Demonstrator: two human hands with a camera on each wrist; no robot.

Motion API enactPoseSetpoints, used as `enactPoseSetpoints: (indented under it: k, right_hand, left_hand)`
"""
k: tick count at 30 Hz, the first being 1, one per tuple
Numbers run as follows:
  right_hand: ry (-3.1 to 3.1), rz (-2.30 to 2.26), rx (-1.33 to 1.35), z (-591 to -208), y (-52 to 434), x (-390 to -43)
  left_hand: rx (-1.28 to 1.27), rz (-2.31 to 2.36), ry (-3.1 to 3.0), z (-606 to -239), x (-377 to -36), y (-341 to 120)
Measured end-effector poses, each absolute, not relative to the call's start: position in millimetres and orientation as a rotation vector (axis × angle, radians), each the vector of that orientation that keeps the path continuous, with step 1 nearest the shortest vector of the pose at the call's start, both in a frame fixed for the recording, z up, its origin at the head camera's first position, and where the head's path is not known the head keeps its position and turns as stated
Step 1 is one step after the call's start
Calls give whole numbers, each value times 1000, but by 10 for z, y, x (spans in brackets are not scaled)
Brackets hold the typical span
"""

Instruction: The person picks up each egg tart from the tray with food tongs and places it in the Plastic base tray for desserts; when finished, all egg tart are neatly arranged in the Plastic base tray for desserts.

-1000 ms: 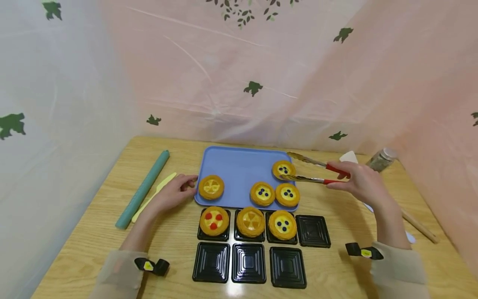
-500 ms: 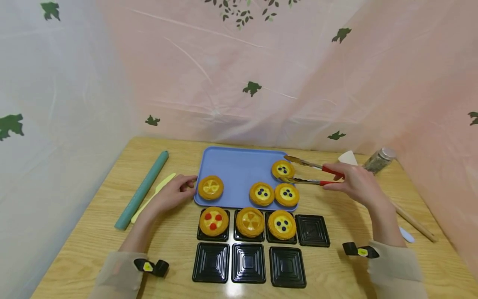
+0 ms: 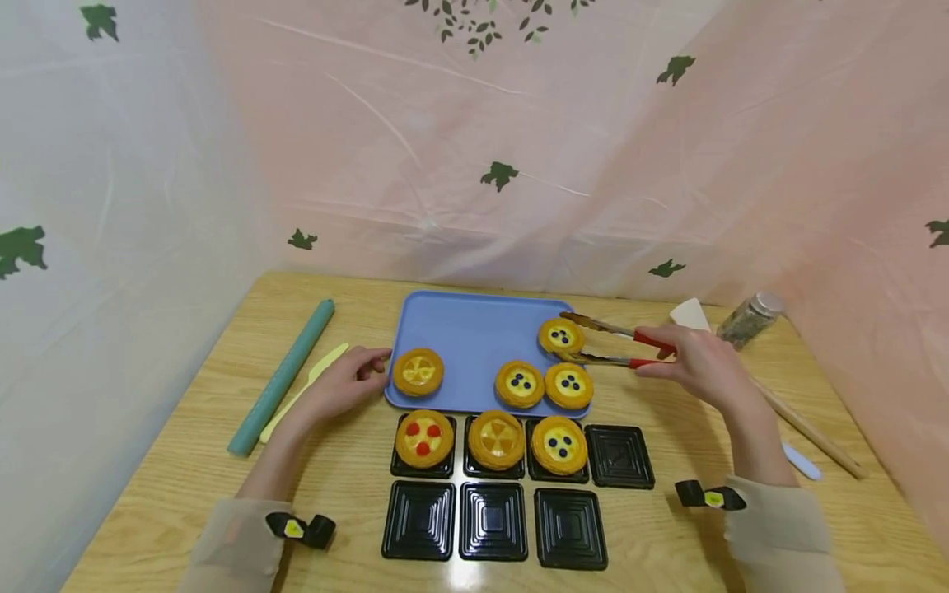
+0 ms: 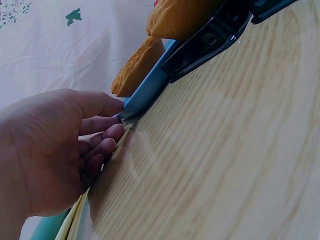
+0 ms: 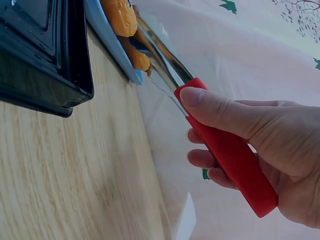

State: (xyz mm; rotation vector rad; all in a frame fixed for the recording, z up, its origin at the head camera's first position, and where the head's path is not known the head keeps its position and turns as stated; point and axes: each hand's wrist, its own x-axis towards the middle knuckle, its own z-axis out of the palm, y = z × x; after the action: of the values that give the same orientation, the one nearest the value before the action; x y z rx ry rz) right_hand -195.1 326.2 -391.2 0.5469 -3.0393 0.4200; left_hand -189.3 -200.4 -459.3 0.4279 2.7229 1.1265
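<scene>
My right hand [image 3: 704, 362] holds a pair of tongs [image 5: 225, 155] by the red handles. The metal arms of the tongs are spread, one on the far side and one on the near side of a blueberry tart [image 3: 561, 336] at the right end of a blue tray [image 3: 474, 321]. Whether they touch the tart cannot be told. At the tray's left edge, my left hand [image 4: 55, 140] pinches the rim between thumb and index finger. The tray also bears two more blueberry tarts [image 3: 569, 385] and an orange-slice tart [image 3: 418, 372].
In front of the tray lie several black square plastic holders [image 3: 493, 520]. Three carry tarts: a red-berry one [image 3: 425, 439], an orange-slice one [image 3: 497, 440] and a blueberry one [image 3: 560, 446]. A teal rolling pin [image 3: 285, 375] and yellow knife [image 3: 326, 362] lie left; a spice jar [image 3: 749, 319] stands right.
My right hand has moved slightly left with the tongs, so their tips reach further around the far-right blueberry tart. The left hand stays at the tray's edge.
</scene>
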Motion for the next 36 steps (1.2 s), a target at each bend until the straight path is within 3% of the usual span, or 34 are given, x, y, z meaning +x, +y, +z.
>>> enactPoseSetpoints:
  k: [36]
  right_hand:
    - [-3025, 376, 550, -3957, 3245, -1964]
  left_hand:
    - [432, 1120, 2718, -4606, -1897, -2004]
